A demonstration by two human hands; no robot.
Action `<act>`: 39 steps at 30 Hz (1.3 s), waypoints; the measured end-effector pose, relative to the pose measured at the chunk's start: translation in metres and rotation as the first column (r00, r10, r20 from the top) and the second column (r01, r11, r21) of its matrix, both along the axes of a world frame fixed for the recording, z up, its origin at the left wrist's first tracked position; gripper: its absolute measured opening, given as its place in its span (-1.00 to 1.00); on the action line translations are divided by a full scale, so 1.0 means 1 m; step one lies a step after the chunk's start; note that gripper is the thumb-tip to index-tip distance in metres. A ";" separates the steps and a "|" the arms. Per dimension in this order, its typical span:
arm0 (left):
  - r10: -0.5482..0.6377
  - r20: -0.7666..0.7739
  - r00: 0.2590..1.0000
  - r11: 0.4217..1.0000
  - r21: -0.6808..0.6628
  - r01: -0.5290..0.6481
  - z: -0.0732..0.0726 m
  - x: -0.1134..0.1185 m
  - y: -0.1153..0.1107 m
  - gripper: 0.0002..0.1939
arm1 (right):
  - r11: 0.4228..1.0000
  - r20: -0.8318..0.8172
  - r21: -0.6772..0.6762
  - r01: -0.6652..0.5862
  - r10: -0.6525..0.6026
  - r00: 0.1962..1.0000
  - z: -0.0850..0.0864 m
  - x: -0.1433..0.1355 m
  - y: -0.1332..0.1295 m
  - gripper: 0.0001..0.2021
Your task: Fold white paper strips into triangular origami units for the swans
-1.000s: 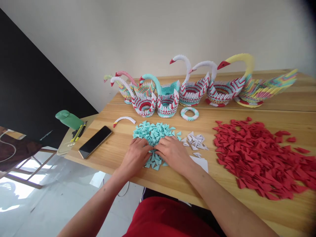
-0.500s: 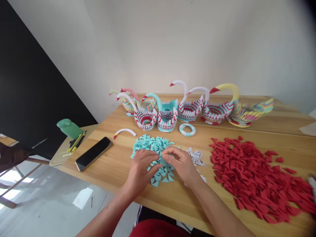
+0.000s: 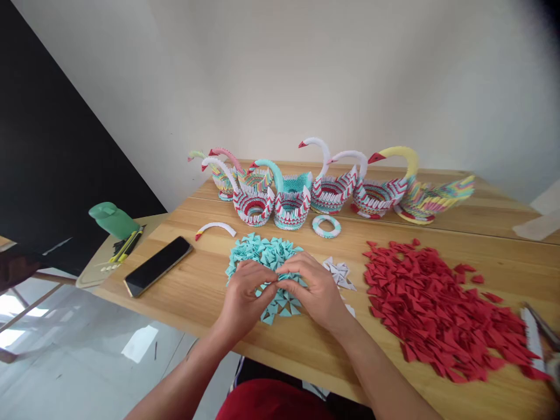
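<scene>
Over a heap of turquoise folded paper pieces (image 3: 262, 252), my left hand (image 3: 247, 291) and my right hand (image 3: 312, 286) meet fingertip to fingertip. Both are closed in a pinch. Whatever lies between the fingertips is too small and hidden to make out. Just right of my right hand is a small pile of white paper pieces (image 3: 340, 273). A large heap of red paper pieces (image 3: 437, 303) spreads farther right. Behind the turquoise heap lie a turquoise and white paper ring (image 3: 326, 226) and a curved white neck piece with a red tip (image 3: 215, 225).
Several paper swans stand along the back, among them a turquoise-necked one (image 3: 292, 207) and a yellow-necked one (image 3: 426, 201). A black phone (image 3: 158, 265) lies at the left. Beyond it are a green bottle (image 3: 112, 219) and yellow cutters (image 3: 129, 244). Scissors (image 3: 542, 326) show at the right edge.
My fingertips have come closer together, and my right hand's fingers have closed more. The whole view has shifted slightly, with the table's things appearing a little farther left and up.
</scene>
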State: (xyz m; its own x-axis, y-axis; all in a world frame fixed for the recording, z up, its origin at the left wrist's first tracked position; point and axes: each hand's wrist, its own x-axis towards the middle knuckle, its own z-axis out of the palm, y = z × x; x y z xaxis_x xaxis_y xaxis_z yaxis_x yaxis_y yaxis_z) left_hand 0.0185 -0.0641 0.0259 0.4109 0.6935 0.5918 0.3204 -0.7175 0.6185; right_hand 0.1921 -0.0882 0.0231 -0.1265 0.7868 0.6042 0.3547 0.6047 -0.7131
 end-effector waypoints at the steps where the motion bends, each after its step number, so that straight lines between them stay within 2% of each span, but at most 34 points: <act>1: -0.007 -0.015 1.000 1.000 -0.013 0.006 0.002 0.000 -0.002 -0.82 | 1.000 0.008 0.019 -0.004 0.004 1.000 0.000 -0.001 -0.001 -0.97; 4: -0.032 -0.066 0.997 0.999 -0.001 0.032 0.006 0.000 -0.005 -0.78 | 1.000 0.000 0.008 -0.012 0.012 1.000 -0.001 -0.005 -0.002 -0.87; 8: -0.071 -0.214 0.974 0.987 0.124 0.099 0.009 -0.013 0.006 -0.80 | 0.994 -0.025 -0.091 -0.052 0.050 0.998 -0.002 -0.003 -0.001 -0.82; 10: -0.059 -0.285 0.957 0.980 0.165 0.110 0.009 -0.025 0.017 -0.86 | 0.994 -0.050 -0.106 0.001 -0.006 0.999 -0.003 0.000 0.001 -0.84; 13: 0.007 -0.360 0.933 0.980 0.190 0.066 0.004 -0.040 0.028 -0.87 | 0.987 -0.049 -0.065 0.145 -0.148 0.988 -0.010 0.003 0.006 -0.86; 16: 0.003 -0.454 0.891 0.984 0.161 0.079 -0.005 -0.044 0.027 -0.83 | 0.971 0.093 0.048 0.234 -0.237 0.967 -0.018 0.002 0.010 -0.84; 20: 0.027 -0.555 0.831 0.986 0.151 0.069 -0.018 -0.038 0.020 -0.75 | 0.962 0.318 0.129 0.241 -0.270 0.909 -0.026 0.001 0.011 -0.77; 25: 0.067 -0.649 0.758 0.982 0.176 0.063 -0.026 -0.031 0.021 -0.83 | 0.961 0.350 0.141 0.239 -0.274 0.896 -0.026 0.003 0.010 -0.76; 28: 0.080 -0.671 0.738 0.982 0.181 0.058 -0.026 -0.029 0.023 -0.83 | 0.962 0.360 0.141 0.234 -0.270 0.893 -0.026 0.003 0.009 -0.77; 32: 0.087 -0.640 0.763 0.977 0.204 0.060 -0.026 -0.030 0.026 -0.84 | 0.963 0.337 0.137 0.232 -0.265 0.903 -0.025 0.002 0.008 -0.77; 35: 0.117 -0.528 0.841 0.966 0.257 0.027 -0.021 -0.034 0.026 -0.88 | 0.968 0.282 0.116 0.223 -0.248 0.927 -0.022 0.000 0.006 -0.78; 37: 0.136 -0.417 0.898 0.954 0.299 -0.006 -0.014 -0.035 0.024 -0.93 | 0.979 0.217 0.058 0.193 -0.201 0.955 -0.018 -0.003 0.004 -0.78; 39: 0.153 -0.307 0.939 0.940 0.338 -0.042 -0.007 -0.032 0.020 -0.96 | 0.989 0.137 -0.066 0.132 -0.122 0.983 -0.012 -0.007 0.002 -0.80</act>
State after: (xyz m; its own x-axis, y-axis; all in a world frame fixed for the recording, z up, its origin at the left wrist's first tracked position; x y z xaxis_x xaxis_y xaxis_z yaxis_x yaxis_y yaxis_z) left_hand -0.0140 -0.0436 0.0191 0.5580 0.5349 0.6344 0.5420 -0.8138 0.2095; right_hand 0.1853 -0.0867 0.0107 -0.0975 0.8435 0.5282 0.5194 0.4959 -0.6959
